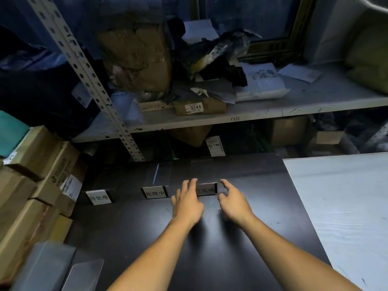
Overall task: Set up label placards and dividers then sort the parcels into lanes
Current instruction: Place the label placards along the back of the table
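Black table (189,238); white placards (98,197) with black characters; brown cardboard boxes (31,164); grey shelf (294,101).

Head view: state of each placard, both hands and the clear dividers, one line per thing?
Left placard: upright on the dark table, untouched.
Middle placard: upright, untouched.
Right placard: upright, flanked by both hands.
Left hand: open, fingertips at the right placard's left edge.
Right hand: open, fingers curled at its right edge.
Clear dividers: lying at the table's near-left corner, not set up.
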Motion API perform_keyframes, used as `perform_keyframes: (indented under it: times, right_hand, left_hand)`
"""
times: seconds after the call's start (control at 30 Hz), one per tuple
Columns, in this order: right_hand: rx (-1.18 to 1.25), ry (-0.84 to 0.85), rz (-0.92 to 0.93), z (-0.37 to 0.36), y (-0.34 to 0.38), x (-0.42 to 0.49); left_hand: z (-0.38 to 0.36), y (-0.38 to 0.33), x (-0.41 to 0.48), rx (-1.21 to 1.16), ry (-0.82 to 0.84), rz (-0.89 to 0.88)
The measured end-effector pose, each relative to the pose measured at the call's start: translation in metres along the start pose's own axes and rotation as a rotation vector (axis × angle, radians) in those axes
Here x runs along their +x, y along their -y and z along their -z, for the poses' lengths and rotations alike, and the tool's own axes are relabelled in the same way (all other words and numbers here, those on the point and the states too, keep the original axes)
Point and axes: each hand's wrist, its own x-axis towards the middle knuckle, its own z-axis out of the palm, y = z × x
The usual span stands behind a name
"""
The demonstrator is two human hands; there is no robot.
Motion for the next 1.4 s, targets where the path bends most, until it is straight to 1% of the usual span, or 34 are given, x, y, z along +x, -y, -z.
perform_keyframes:
  times: [0.07, 0.1, 0.17, 0.27, 0.47, 0.63, 0.77, 0.87, 0.97, 1.07, 1.2, 1.33, 1.4]
  right_hand:
    - [-0.280, 0.008, 0.060, 0.008, 0.005, -0.009]
    - [-0.378, 0.011, 0.093, 0.011, 0.009, -0.015]
    - [-0.509, 0.005, 0.146, 0.012, 0.016, -0.028]
    - [-0.659, -0.015, 0.199, 0.002, 0.026, -0.047]
    - [-0.749, -0.071, 0.256, -0.041, 0.055, -0.100]
    - [-0.772, -0.085, 0.304, -0.105, 0.079, -0.160]
    - [-0.785, -0.081, 0.341, -0.162, 0.089, -0.213]
    - [-0.762, -0.047, 0.341, -0.204, 0.094, -0.250]
    - [-0.687, 0.019, 0.291, -0.238, 0.097, -0.281]
    - [-0.549, 0.117, 0.226, -0.262, 0.096, -0.307]
    - [-0.337, 0.259, 0.165, -0.285, 0.091, -0.331]
    - [-0.125, 0.286, 0.129, -0.296, 0.096, -0.346]
    - [-0.032, 0.310, 0.105, -0.296, 0.102, -0.349]
  left_hand:
    - [0.009, 0.003, -0.007, 0.183, -0.023, -0.014]
    - [0.014, 0.006, -0.011, 0.262, -0.029, -0.029]
    - [0.026, 0.013, -0.022, 0.373, -0.038, -0.058]
    - [0.043, 0.026, -0.041, 0.476, -0.054, -0.073]
    - [0.074, 0.084, -0.096, 0.532, -0.093, -0.083]
    - [0.094, 0.156, -0.155, 0.520, -0.084, -0.061]
    - [0.099, 0.213, -0.206, 0.466, -0.068, -0.030]
    - [0.094, 0.254, -0.242, 0.388, -0.068, -0.001]
    - [0.084, 0.283, -0.269, 0.254, -0.081, 0.010]
    - [0.075, 0.300, -0.290, 0.126, -0.096, 0.031]
    - [0.058, 0.318, -0.309, -0.079, -0.108, 0.102]
    - [0.044, 0.335, -0.315, -0.316, -0.100, 0.181]
    - [0.043, 0.340, -0.313, -0.426, -0.097, 0.253]
